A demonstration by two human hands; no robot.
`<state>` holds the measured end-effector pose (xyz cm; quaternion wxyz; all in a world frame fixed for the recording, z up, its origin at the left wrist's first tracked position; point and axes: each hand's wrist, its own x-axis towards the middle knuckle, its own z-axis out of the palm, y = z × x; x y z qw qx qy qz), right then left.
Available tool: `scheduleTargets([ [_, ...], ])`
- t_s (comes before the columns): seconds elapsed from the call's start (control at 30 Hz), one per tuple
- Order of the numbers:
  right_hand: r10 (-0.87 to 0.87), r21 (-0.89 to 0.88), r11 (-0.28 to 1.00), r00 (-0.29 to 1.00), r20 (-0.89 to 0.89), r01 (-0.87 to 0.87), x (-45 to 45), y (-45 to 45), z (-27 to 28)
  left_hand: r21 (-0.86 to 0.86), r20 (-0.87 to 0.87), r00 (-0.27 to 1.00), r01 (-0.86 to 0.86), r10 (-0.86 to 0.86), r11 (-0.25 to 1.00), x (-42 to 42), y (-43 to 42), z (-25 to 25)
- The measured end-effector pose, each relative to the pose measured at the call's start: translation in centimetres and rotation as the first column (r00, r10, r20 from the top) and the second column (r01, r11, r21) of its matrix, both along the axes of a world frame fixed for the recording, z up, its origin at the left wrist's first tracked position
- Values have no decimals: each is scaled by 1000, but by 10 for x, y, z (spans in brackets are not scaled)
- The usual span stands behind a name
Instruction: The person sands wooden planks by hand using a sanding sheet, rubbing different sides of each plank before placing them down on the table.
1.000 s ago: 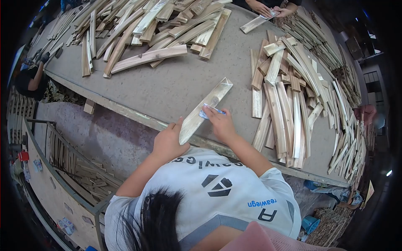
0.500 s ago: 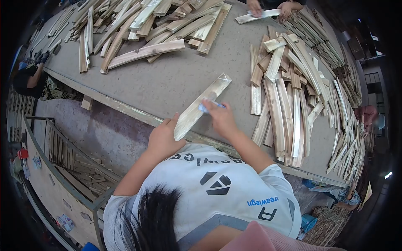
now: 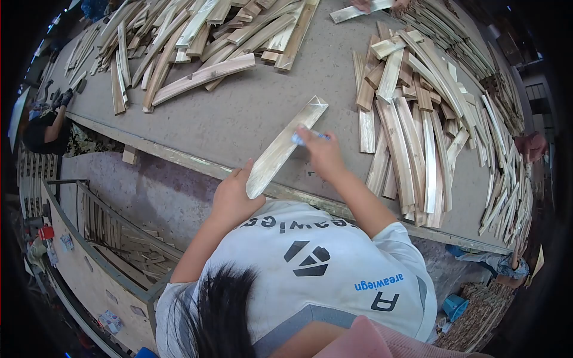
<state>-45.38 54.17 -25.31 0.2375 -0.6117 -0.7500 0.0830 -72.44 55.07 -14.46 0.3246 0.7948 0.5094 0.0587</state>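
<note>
A pale wooden slat point(image 3: 280, 152) slants away from my body over the near edge of the table. My left hand point(image 3: 231, 194) is closed around its near end. Against the upper face, past the middle, my right hand point(image 3: 324, 156) presses a small white-and-blue piece point(image 3: 301, 138), pinched in the fingers. Whether that piece is cloth, paper or something else I cannot make out. The slat's far end shows pale lines near its corner.
Piles of wooden slats lie on the table point(image 3: 239, 125), one far left point(image 3: 203, 77) and one at right point(image 3: 412, 149). A co-worker's hands point(image 3: 363, 6) hold another slat point(image 3: 358, 12) at the far edge. A wooden-sided bin point(image 3: 101, 262) stands at left below the table.
My right hand has slid the white-and-blue piece a little farther along the slat, away from me. My left hand keeps its hold. The whole view has shifted slightly.
</note>
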Motion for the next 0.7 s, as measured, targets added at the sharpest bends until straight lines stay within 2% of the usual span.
scheduleTargets([
  [0.03, -8, 0, 1000, 1000, -14, 8, -4, -5, 2, -22, 0, 1000, -4, 4, 1000, -1, 0, -1],
  [0.1, 211, 6, 977, 975, -66, -211, -9, -16, 11, -45, -19, 1000, 10, -11, 999, -4, 0, -4],
  [0.13, 78, -209, 976, 994, 80, -59, 4, -8, 14, -45, 47, 999, 22, -20, 999, -6, -1, -7],
  [0.17, -103, -147, 983, 994, 33, 107, 29, 5, -6, -41, 115, 993, 34, -29, 999, -9, -1, -11],
  [0.2, -278, -89, 957, 960, -22, 275, 45, 13, -23, -35, 100, 994, 50, -47, 998, -18, 3, -19],
  [0.23, -292, -81, 954, 956, -36, 289, 44, 17, -16, -491, 254, 964, 59, 78, 869, -29, 11, -25],
  [0.27, -326, -2, 944, 935, -140, 329, 44, 20, -8, -829, 317, 912, 133, 261, 543, -37, 17, -28],
  [0.3, -351, 68, 924, 904, -245, 377, 41, 21, -3, -828, 304, 921, 128, 245, 546, -37, 18, -23],
  [0.33, -365, 62, 917, 893, -262, 394, 26, 17, -5, -908, 294, 834, 92, 466, 409, -34, 15, -17],
  [0.37, -201, 55, 975, 956, -215, 217, 3, 11, -5, -961, 244, 707, 86, 663, 261, -33, 13, -12],
  [0.4, -21, 45, 999, 986, -164, 29, -11, 9, -5, -958, 260, 711, 108, 653, 265, -32, 13, -9],
  [0.43, -26, 56, 998, 985, -170, 36, -17, 11, -4, -956, 264, 717, 104, 645, 275, -31, 15, -6],
  [0.5, 242, 136, 965, 961, -134, -224, -24, 17, -5, -935, 313, 716, 118, 624, 333, -29, 17, -2],
  [0.53, 245, 140, 964, 959, -142, -225, -17, 29, -9, -926, 331, 713, 121, 618, 357, -30, 15, -1],
  [0.57, 52, -25, 998, 987, -155, -56, 0, 51, -14, -927, 325, 714, 112, 620, 357, -30, 13, 0],
  [0.6, -141, -190, 975, 981, -133, 115, 7, 62, -11, -890, 333, 772, 67, 542, 452, -28, 12, 0],
  [0.63, -138, -186, 976, 981, -136, 111, 0, 61, -9, -837, 332, 825, 34, 457, 547, -25, 11, 1],
  [0.7, 242, -20, 970, 969, -49, -243, -23, 45, 2, -834, 323, 811, -1, 489, 552, -17, 8, 5],
])
